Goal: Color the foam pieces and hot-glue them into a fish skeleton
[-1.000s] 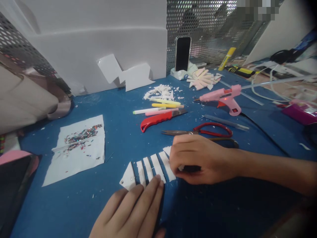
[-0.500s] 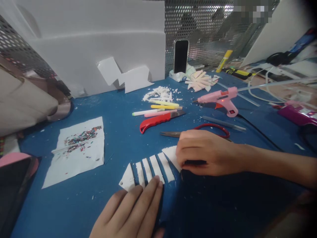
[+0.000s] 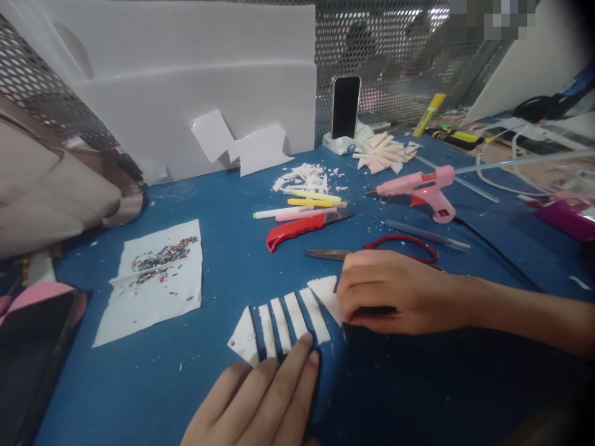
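White foam-like pieces lie in a row on the blue tabletop: a pointed piece (image 3: 243, 337) with a small hole, several narrow strips (image 3: 296, 314), and a triangular piece (image 3: 325, 291) at the right end. My left hand (image 3: 260, 396) is open, its fingers stretched along the lower ends of the strips. At the right end, my right hand (image 3: 395, 291) is closed, with its curled fingertips on the edge of the triangular piece. That hand hides part of the piece. Just beyond it lie red-handled scissors (image 3: 328, 254), partly under the hand.
Behind are a red-handled knife (image 3: 297, 229), several pens (image 3: 316, 202), white scraps (image 3: 304, 178) and a pink glue gun (image 3: 434, 186) with its cord. A sheet with colourful bits (image 3: 139, 310) lies left. A phone (image 3: 346, 106) stands at the back; another dark-screened device (image 3: 37, 359) is front left.
The view has shifted slightly, so everything sits a little farther right. My left fingers have slid slightly right along the strips. The right hand stays at the triangular piece.
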Tool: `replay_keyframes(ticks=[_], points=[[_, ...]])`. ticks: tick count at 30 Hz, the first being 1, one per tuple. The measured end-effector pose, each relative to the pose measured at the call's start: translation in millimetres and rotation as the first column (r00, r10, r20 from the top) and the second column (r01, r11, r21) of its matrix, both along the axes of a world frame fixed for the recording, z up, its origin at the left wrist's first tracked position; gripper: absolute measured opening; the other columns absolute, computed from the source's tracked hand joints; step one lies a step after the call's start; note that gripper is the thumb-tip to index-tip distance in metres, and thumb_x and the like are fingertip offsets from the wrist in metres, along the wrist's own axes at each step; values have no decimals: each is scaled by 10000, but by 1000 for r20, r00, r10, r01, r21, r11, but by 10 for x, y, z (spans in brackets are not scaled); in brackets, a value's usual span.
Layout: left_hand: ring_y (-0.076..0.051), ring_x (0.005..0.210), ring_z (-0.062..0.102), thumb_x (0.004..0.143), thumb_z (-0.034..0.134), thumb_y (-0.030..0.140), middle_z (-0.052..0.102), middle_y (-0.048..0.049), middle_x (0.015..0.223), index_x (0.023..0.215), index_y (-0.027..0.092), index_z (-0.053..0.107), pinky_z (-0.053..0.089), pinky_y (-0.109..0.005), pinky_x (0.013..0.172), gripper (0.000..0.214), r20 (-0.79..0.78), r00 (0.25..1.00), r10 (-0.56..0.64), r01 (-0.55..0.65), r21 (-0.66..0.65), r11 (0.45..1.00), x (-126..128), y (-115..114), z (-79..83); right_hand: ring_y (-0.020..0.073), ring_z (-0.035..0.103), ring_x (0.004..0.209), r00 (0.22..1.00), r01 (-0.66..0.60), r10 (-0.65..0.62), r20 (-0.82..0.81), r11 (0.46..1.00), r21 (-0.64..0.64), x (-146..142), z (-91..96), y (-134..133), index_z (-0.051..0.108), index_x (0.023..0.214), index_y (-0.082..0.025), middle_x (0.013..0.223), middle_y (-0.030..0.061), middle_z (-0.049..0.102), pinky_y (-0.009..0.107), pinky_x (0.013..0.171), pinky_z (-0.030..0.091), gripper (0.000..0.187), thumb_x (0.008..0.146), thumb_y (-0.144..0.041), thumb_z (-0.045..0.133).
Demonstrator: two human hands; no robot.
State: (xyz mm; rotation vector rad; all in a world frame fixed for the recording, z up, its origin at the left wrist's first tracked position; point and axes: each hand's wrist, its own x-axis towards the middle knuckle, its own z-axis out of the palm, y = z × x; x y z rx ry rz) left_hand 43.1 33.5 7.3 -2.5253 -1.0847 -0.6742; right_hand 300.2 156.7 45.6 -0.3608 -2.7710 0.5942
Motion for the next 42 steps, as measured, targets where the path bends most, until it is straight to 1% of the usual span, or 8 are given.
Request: replay_keyframes(ticks=[3,11,17,21,26,34,39,42], points=[[-136,896,552,1055,317,350,649,27,1296,1211,190,623,375,-337,767,380,-40,999,11,-14,-59,998,22,-18,41,123,525,871,1000,-14,13,-21,1000,-26,11,-9,15,618,946,-176,921,20,644,277,876,396,54,949,-174,564],[-145,919,568,1038,353,364,616,22,1342,1243,197,612,371,-328,813,370,-63,997,44,-50,-99,994,52,-30,71,119,536,879,1000,-15,13,-20,997,-72,52,-33,22,616,952,-178,935,19,651,272,880,395,47,953,-192,572],[-163,858,602,1044,315,355,594,-61,1365,1277,145,585,363,-337,799,414,-121,993,-14,1,-109,994,138,-4,155,129,539,896,1000,1,-2,-9,997,-82,68,-39,19,616,950,-186,934,22,649,283,889,390,60,958,-206,560],[-186,903,640,1041,277,358,557,-109,1399,1320,133,540,357,-344,821,445,-181,983,7,-32,-133,991,221,1,179,129,540,893,1000,-1,0,-15,996,-91,63,-35,25,618,947,-186,931,20,649,289,896,388,64,958,-207,558],[-200,993,647,1052,171,337,520,-148,1424,1381,119,463,335,-359,846,491,-267,963,32,-74,-147,986,270,-7,153,128,533,896,1000,-1,0,-11,996,-92,57,-48,34,612,951,-186,931,17,645,293,912,386,62,961,-213,557],[-204,1010,636,1053,161,307,530,-159,1417,1376,108,463,335,-362,837,485,-292,956,20,-59,-125,990,267,1,142,121,521,901,1000,2,-2,-4,995,-98,75,-36,27,605,945,-192,934,8,636,283,906,382,45,955,-217,568],[-196,1024,629,1053,206,365,573,-137,1380,1349,122,491,343,-347,837,477,-223,974,28,-56,-123,991,282,8,123,128,528,903,1000,-4,3,-15,995,-95,75,-33,27,609,943,-188,929,17,636,290,907,380,56,958,-210,560],[-195,1012,633,1051,220,345,582,-138,1369,1337,115,498,344,-344,835,460,-215,976,25,-53,-122,991,289,10,116,131,530,902,1000,-1,-1,-14,995,-99,75,-35,27,610,944,-189,933,20,641,288,890,382,52,956,-208,563]])
